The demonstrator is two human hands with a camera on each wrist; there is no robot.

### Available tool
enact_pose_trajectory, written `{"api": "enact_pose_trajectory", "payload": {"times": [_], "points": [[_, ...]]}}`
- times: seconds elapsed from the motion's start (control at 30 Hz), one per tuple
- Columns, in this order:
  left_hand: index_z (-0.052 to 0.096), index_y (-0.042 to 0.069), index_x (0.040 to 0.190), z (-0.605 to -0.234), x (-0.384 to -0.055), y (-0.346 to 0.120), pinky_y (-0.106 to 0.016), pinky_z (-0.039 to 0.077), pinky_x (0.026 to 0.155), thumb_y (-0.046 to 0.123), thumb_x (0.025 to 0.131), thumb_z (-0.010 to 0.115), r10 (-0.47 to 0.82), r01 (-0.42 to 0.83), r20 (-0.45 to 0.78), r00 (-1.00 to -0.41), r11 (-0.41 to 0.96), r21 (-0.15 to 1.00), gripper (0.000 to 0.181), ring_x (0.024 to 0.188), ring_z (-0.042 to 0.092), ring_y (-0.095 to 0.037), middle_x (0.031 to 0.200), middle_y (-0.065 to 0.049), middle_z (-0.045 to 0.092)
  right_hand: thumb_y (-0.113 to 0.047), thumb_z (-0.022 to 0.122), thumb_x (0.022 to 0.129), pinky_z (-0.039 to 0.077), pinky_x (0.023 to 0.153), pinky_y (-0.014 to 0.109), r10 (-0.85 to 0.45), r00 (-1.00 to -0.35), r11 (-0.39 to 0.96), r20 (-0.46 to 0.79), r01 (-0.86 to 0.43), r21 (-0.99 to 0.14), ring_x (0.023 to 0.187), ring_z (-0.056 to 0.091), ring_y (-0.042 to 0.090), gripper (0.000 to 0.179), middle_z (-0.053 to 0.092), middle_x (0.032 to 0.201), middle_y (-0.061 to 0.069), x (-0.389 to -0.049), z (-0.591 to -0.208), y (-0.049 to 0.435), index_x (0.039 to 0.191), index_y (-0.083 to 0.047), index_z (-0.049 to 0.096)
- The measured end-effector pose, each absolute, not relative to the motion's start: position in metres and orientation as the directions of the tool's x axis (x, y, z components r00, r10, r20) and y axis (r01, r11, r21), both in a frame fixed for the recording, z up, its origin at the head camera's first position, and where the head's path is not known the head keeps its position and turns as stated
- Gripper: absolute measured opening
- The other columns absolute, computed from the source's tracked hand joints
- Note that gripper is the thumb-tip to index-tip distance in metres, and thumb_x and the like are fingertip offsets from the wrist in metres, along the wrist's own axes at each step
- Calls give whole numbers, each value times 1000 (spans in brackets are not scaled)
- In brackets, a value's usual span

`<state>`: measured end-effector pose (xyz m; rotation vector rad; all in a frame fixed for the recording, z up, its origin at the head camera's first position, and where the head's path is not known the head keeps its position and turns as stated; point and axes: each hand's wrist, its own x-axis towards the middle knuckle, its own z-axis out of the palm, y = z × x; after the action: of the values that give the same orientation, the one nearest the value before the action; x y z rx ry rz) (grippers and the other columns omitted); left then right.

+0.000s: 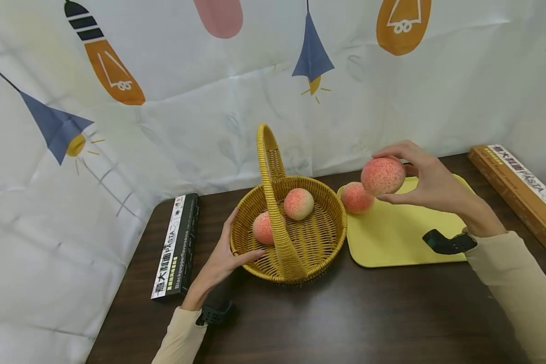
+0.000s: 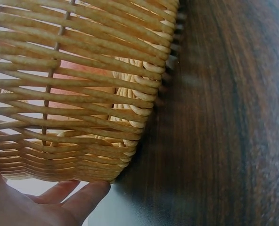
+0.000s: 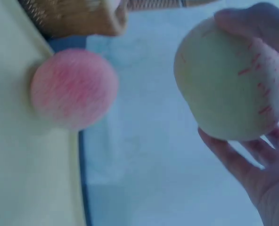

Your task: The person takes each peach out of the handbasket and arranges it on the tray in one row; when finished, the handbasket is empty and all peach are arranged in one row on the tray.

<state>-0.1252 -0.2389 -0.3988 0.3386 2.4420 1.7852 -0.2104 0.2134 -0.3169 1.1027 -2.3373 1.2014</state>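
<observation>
Over the yellow tray's far-left part: right hand has a pink speckled peach pinched between thumb and fingers, clear of the tray.

Tray peach sits at the tray's far-left corner, partly blocked by the held one in head view. Wicker basket just left of the tray; contact unclear. Two inside: rear peach in full view, front peach partly behind the handle. Weave hides most of the pink shape in left wrist view.

Black pasta box near the tabletop's far-left corner. Orange pasta box along its right side, cut off by frame. Green bit at right frame edge, can't identify.

Dark wood-grain tabletop, white cloth backdrop with lamp and bulb prints.

Left hand grips the basket's left rim: thumb inside, fingers outside, mostly hidden in head view. Both forearms reach in from the near side, beige sleeves.
</observation>
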Motion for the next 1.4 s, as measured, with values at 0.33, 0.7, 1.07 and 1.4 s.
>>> {"api": "enact_pose_trajectory", "payload": {"times": [0.33,0.7,1.07,1.4], "points": [[0,23,169,-400,-125,-239,-47,46,109,16,87,87,230,119,52,-972,290,950,120,148,37,-37,168,-15,22,-6,96,73,43,83,11,-333,-886,567,323,-461,-682,110,54,6,70,61,128,12,-226,-367,247,135,-4,63],[1,23,169,-400,-126,-237,-44,50,105,16,86,88,252,143,78,-965,254,957,120,145,41,-38,168,-17,22,-9,96,73,51,80,25,-428,-866,595,257,-484,-642,114,57,36,65,60,129,15,-238,-386,251,129,-4,64],[2,24,169,-400,-124,-237,-44,49,107,20,86,89,244,130,63,-968,268,955,121,145,41,-38,169,-15,19,-10,91,82,51,86,27,-437,-876,583,204,-449,-678,119,52,37,66,54,136,21,-236,-393,254,139,-1,60],[1,22,169,-401,-123,-239,-46,47,108,19,86,88,245,152,85,-966,267,952,121,146,39,-39,169,-14,19,-12,93,79,51,80,33,-455,-850,621,266,-517,-588,109,53,27,62,58,127,20,-239,-390,250,134,-2,67]]}}
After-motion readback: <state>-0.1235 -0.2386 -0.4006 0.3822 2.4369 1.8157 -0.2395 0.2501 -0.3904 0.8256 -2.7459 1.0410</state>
